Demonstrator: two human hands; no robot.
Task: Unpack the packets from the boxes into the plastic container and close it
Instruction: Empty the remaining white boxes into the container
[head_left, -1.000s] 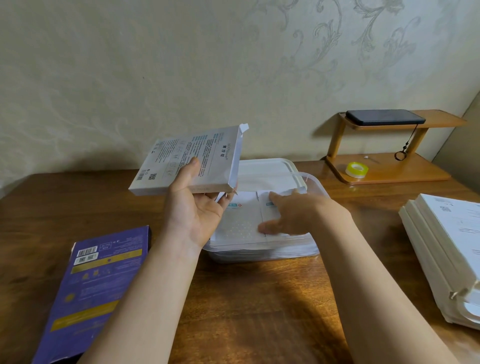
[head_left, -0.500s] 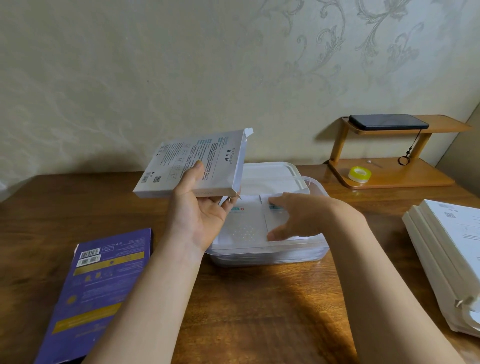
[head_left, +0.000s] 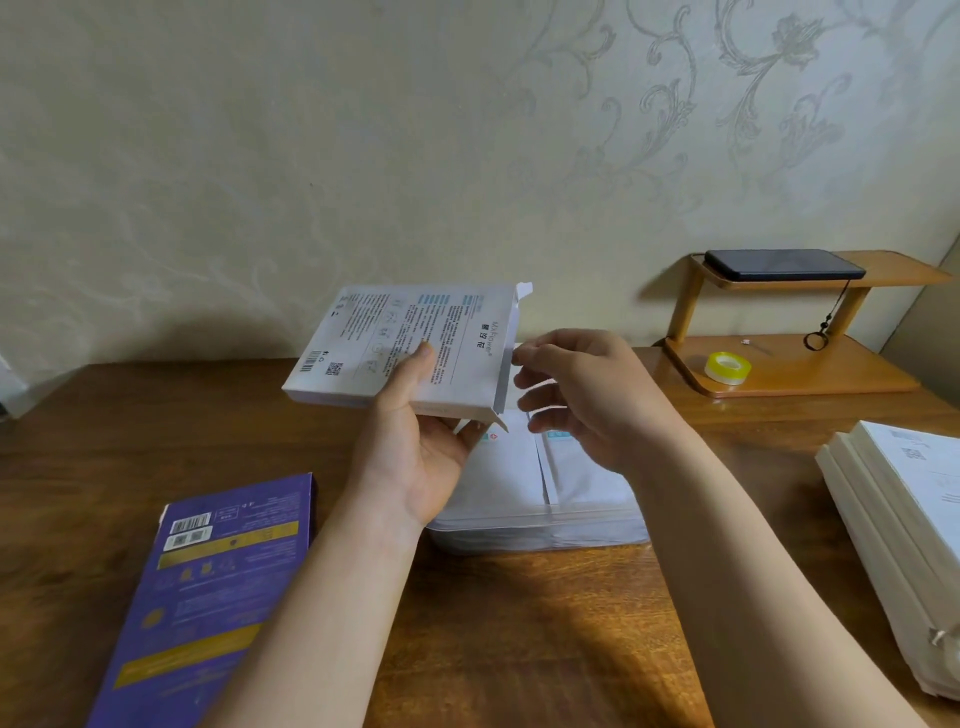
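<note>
My left hand (head_left: 415, 441) grips a flat white box (head_left: 374, 348) from below, thumb on its printed top, holding it above the table with its open flap end to the right. My right hand (head_left: 582, 395) hovers just right of that open end, fingers loosely spread and holding nothing. Under both hands sits the clear plastic container (head_left: 540, 535), with white packets (head_left: 519, 467) lying side by side inside it. The container's far part and its lid are hidden behind the hands and box.
A purple box (head_left: 208, 587) lies flat at the front left of the wooden table (head_left: 519, 623). A stack of white boxes (head_left: 904, 530) fills the right edge. At the back right a small wooden shelf (head_left: 789, 374) carries a tape roll (head_left: 727, 368) and a phone (head_left: 779, 264).
My right hand lifted off the packets in the container and rose to the box's open end. The left hand and box stayed about level.
</note>
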